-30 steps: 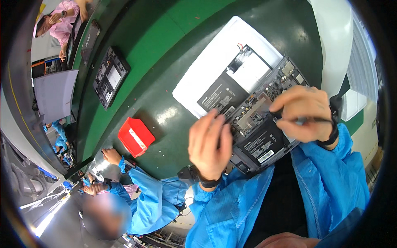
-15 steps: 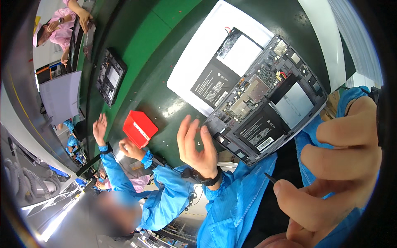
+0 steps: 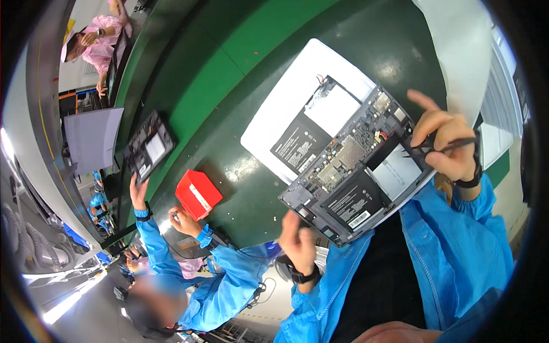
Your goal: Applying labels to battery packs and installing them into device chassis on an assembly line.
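An opened laptop chassis (image 3: pixel 320 197), with circuit board and black battery (image 3: pixel 351 203) exposed, lies tilted before me. Its near edge is close to my body. My left hand (image 3: pixel 298 244), slightly blurred, is at its left corner, thumb and fingers apart; whether it touches the edge I cannot tell. At the chassis's right end my right hand (image 3: pixel 449 143) is closed on black tweezers (image 3: pixel 462 142), whose tips point left over the casing. Its index finger sticks out. Beneath the chassis's far side lies a white tray or sheet (image 3: pixel 269 126) bearing a second black battery (image 3: pixel 300 140).
A red bin (image 3: pixel 197 194) stands on the dark green table (image 3: pixel 240 200) to the left. Beyond it a co-worker in blue has a hand (image 3: pixel 139 191) at another opened device (image 3: pixel 151 146). White sheeting (image 3: pixel 457 51) hangs at the far right.
My right hand has come from close to the camera to the chassis's right end with the tweezers. My left hand has moved down and nearer. The co-worker's hand has reached the other device.
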